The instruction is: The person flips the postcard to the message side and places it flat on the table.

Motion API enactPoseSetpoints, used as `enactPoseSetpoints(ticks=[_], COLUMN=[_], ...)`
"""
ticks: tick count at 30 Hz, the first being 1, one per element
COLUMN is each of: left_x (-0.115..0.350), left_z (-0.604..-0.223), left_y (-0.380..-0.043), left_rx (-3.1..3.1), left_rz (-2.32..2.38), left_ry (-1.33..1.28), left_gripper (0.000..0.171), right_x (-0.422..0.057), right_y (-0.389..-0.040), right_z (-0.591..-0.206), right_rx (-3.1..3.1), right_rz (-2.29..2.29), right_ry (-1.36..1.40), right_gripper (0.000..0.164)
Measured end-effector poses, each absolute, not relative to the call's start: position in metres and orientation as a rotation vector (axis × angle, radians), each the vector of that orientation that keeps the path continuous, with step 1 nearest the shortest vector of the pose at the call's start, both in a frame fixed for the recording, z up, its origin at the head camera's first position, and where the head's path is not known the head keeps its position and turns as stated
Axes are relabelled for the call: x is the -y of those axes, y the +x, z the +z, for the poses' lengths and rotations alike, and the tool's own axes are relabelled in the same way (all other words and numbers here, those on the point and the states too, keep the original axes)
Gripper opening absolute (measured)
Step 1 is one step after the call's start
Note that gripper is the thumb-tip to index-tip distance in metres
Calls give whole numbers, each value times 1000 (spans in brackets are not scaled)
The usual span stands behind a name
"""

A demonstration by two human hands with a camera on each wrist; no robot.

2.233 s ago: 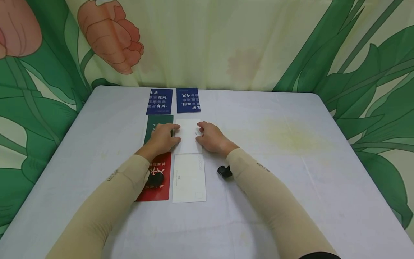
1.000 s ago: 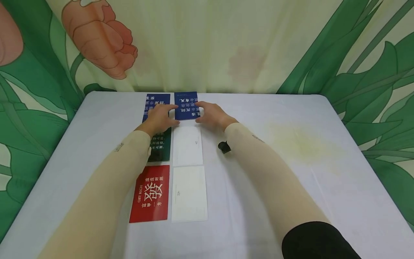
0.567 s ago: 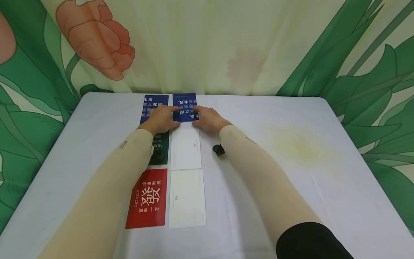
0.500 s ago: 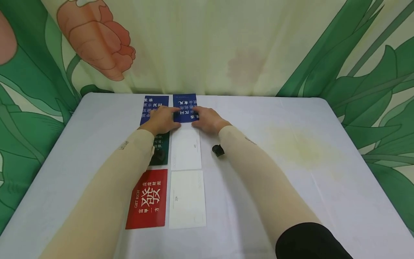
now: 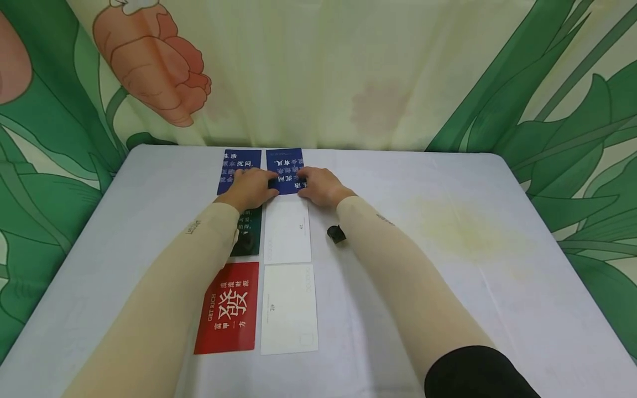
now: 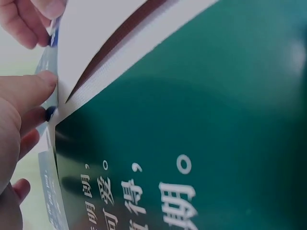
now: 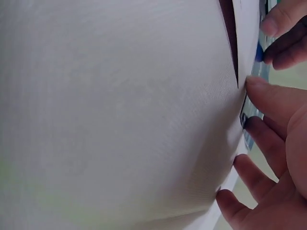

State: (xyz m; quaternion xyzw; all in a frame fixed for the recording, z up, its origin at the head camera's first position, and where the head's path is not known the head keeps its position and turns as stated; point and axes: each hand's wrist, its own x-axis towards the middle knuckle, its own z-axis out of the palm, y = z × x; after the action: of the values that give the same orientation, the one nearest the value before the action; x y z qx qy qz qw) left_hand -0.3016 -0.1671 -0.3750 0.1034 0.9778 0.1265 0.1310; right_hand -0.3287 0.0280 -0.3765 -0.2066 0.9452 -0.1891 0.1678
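At the back of the table, a dark blue card [image 5: 286, 166] with upside-down white lettering lies flat between both hands. The left hand [image 5: 252, 188] touches its left edge with thumb and fingertips, partly covering a second blue card [image 5: 240, 160] and a green card [image 5: 251, 237]. On the opposite edge, the right hand [image 5: 323, 187] rests thumb and fingertips against the card. In the right wrist view the right hand's fingers [image 7: 268, 143] are spread and meet the white cloth. A white card [image 5: 287, 232] lies just below the blue one.
Nearer the person are a red card [image 5: 231, 318] with white characters and another white card [image 5: 290, 309], making two columns. A white cloth [image 5: 423, 287] covers the table. Behind its far edge hangs a flower-patterned curtain [image 5: 298, 72]. A black wrist camera [image 5: 336, 234] sits under the right sleeve.
Both hands have gone from the upper white card to the blue card behind it. That blue card has slid toward the person, narrowing the gap to the white card. The head view has shifted slightly.
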Motion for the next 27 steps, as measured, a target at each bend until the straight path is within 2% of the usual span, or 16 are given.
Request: enactPoseSetpoints(ticks=[7,15,22,27], left_x=[168,170,172,177], left_z=[-376,-380,-383,-378], left_y=[-299,-299,-297,-296], left_rx=[-2823,-2837,-2913,-2950], left_rz=[391,447,548,595], left_ry=[315,320,311,278], left_gripper=[53,66,52,48], right_x=[-30,-32,-34,-37], right_y=[-328,-323,-320,-317], right_z=[-381,-378,-377,-376], right_rx=[-2709,-2711,-2724,-2656], right_rz=[-515,-463,-597,-841], right_ry=[-619,-686,-692,-680], right_gripper=[50,46,45,55])
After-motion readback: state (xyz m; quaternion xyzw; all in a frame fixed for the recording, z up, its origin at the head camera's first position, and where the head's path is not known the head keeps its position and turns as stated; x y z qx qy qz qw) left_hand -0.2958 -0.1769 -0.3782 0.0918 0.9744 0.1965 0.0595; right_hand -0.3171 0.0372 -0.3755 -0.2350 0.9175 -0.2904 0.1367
